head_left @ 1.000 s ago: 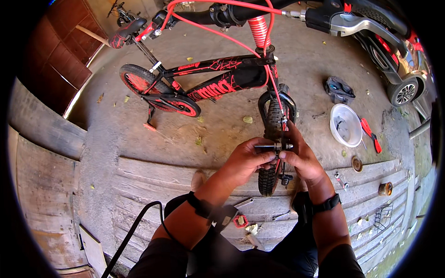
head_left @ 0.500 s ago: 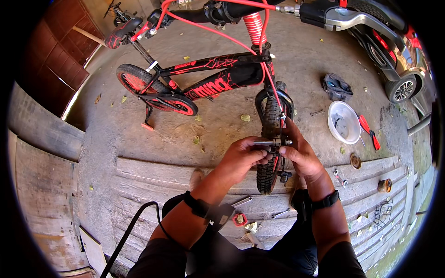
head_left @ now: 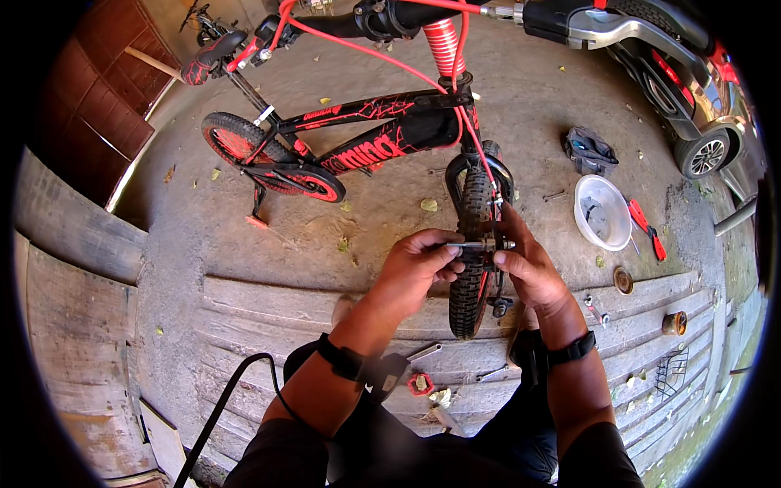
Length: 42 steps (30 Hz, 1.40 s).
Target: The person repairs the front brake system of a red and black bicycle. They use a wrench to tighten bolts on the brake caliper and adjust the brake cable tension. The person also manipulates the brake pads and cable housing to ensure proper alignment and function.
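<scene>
The left hand (head_left: pixel 419 264) pinches a thin metal axle (head_left: pixel 465 244) at the front wheel (head_left: pixel 473 244) hub. Opposite it, the right hand (head_left: pixel 525 264) presses fingertips against the hub's other side, wheel between both grips

Front wheel (head_left: pixel 472 268) hub hidden behind hands; handlebar (head_left: pixel 423 12) cut off by top edge.

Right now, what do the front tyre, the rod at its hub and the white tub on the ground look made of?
Front tyre: black rubber, matte, knobbly tread.
Rod pinched in the left hand, with the right hand on the hub's other side: bare metal, grey with a glint.
White tub: probably plastic, thin translucent wall.
</scene>
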Available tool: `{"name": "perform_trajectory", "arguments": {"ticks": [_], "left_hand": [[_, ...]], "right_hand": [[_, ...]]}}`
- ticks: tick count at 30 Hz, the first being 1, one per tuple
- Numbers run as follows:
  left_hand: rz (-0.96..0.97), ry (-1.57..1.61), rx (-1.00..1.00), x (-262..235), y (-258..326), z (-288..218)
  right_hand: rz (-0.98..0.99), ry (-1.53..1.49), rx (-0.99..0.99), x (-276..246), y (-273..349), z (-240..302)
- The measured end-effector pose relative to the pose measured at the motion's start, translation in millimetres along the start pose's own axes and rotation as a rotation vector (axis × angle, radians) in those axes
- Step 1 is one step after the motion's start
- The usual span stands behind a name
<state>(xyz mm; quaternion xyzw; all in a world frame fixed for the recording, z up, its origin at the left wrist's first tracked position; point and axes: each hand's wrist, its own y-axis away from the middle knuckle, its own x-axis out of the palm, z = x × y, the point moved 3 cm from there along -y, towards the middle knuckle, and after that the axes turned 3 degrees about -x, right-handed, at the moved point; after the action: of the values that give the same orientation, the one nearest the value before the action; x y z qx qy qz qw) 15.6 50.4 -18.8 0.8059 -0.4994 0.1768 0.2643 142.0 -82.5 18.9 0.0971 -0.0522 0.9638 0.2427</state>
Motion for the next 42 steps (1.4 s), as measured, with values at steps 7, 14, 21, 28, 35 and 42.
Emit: {"name": "perform_trajectory", "arguments": {"ticks": [7, 14, 21, 28, 35, 42], "left_hand": [[-0.109, 0.04, 0.022, 1.1, 2.5, -4.5], [-0.105, 0.074, 0.033, -6.5, -0.3, -4.6], [-0.115, 0.124, 0.107, -7.8, 0.6, -6.7], [-0.12, 0.101, 0.085, -7.7, 0.3, -8.6], [-0.137, 0.081, 0.081, -8.0, 0.8, -9.9], [-0.05, 0.134, 0.046, -3.5, 4.1, -9.9]], "right_hand": [[0.019, -0.033, -0.003, 0.0, -1.5, 1.8], [0.022, -0.105, 0.007, -4.9, -1.7, -0.9], [0.0, 0.001, 0.027, -0.9, -2.0, 3.6], [-0.011, -0.004, 0.02, -1.3, -2.9, 5.6], [-0.011, -0.002, -0.004, -1.9, -2.7, 4.0], [-0.006, 0.004, 0.0, -4.3, -3.7, -0.3]]}}
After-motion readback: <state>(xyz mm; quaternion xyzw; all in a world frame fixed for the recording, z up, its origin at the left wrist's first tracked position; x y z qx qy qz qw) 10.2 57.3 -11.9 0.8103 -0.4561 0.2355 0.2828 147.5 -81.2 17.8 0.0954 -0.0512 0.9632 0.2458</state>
